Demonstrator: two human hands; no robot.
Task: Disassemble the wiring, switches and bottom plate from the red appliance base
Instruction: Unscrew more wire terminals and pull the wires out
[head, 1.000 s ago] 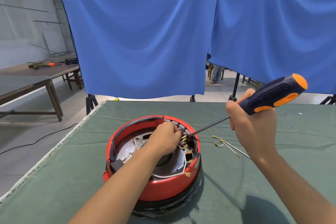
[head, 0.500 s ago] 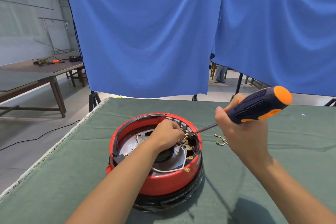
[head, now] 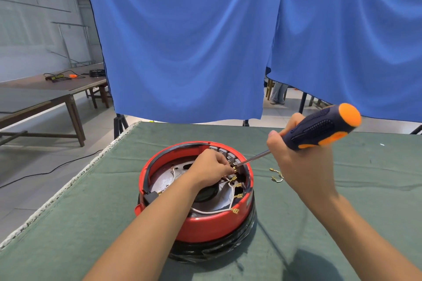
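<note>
Reaching into the red appliance base (head: 205,223), which sits upturned on the green table cloth (head: 68,223), the left hand (head: 209,169) curls its fingers down among the brass wire terminals (head: 236,183) at the base's far right inner rim, its fingertips hidden, so whether they pinch one cannot be told. Right of the base, the right hand (head: 294,157) grips the screwdriver (head: 319,130), shaft slanting down to that rim, its tip lost among the terminals; loose terminals (head: 276,177) lie partly hidden behind the wrist.
</note>
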